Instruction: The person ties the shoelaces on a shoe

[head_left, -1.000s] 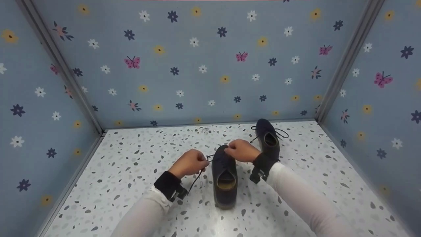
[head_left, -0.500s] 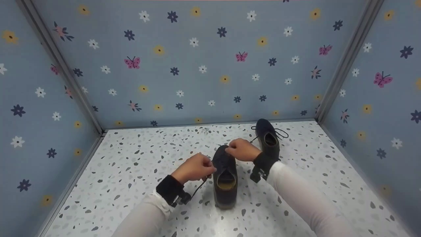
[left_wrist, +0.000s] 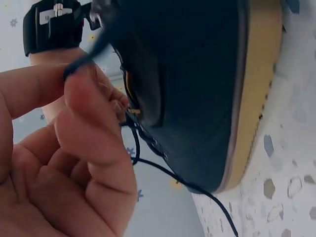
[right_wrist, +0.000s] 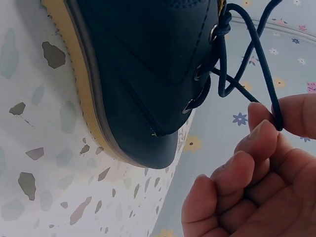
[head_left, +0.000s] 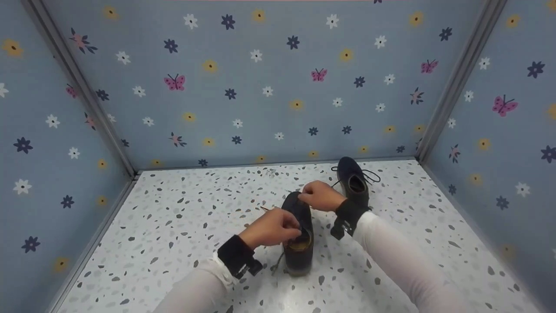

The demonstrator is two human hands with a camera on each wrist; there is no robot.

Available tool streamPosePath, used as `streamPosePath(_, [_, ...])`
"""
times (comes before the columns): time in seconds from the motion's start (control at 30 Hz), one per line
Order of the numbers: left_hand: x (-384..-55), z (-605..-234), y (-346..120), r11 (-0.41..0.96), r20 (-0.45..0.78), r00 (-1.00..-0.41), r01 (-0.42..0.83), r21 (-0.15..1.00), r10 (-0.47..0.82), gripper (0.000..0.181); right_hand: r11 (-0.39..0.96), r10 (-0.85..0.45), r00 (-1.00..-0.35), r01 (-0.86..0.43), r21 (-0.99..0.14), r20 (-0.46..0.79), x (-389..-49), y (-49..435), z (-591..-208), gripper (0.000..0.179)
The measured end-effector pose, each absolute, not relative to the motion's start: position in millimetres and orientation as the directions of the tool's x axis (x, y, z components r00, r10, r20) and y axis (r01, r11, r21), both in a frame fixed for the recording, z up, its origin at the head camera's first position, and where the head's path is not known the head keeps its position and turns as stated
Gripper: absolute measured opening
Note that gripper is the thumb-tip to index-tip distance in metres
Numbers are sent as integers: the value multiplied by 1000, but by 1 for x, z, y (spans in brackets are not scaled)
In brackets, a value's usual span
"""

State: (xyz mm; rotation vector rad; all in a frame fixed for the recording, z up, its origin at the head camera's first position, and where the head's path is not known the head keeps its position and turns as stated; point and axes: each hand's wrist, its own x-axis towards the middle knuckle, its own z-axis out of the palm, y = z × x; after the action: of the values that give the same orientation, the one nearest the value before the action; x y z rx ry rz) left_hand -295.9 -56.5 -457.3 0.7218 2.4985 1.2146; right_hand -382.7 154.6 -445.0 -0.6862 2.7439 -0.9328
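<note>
A dark navy lace-up shoe (head_left: 298, 262) with a tan sole stands on the floor, toe toward the back wall. Over its opening, my left hand (head_left: 273, 229) pinches a dark blue lace (left_wrist: 94, 52) between thumb and index finger; the lace is blurred close to the camera. My right hand (head_left: 323, 196) is above the toe, pinching a loop of lace (right_wrist: 270, 89) between thumb and index finger. Beside the eyelets, that loop comes off a small knot (right_wrist: 223, 24). Another lace strand (left_wrist: 210, 196) hangs past the toe in the left wrist view.
A second navy shoe (head_left: 347, 167) with its laces spread out stands behind and to the right, close to the right hand. Blue panels (head_left: 269, 108) printed with flowers and butterflies enclose the speckled white floor (head_left: 182, 234) at the back and both sides.
My left hand has moved right and slightly toward me, from beside the shoe to over its opening, drawing the lace along. The right hand has stayed nearly still above the toe.
</note>
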Motion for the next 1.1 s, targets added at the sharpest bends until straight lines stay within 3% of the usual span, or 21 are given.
streamPosePath(0.23, [-292,-461,-46,367,-112,-776,160,917,620,17,697,-479,-878,-389,-602,14,-382,155,-445,36])
streamPosePath(0.37, [-294,-463,-51,310,-100,-741,150,939,664,22,681,-490,-871,-400,-613,25,-382,156,-446,34])
streamPosePath(0.5, [-303,-466,-62,316,-76,-790,154,936,609,18,677,-491,-871,-394,-622,19,-383,157,-447,34])
streamPosePath(0.77, [-331,-479,-82,327,26,-931,154,932,364,13,683,-490,-872,-398,-612,19,-384,158,-448,35])
streamPosePath(0.9, [-341,-481,-85,348,78,-954,181,920,290,10,682,-491,-871,-390,-619,9,-384,160,-448,37])
streamPosePath(1.1, [-350,-481,-78,385,140,-948,247,889,286,8,694,-474,-880,-366,-620,-10,-384,160,-446,45])
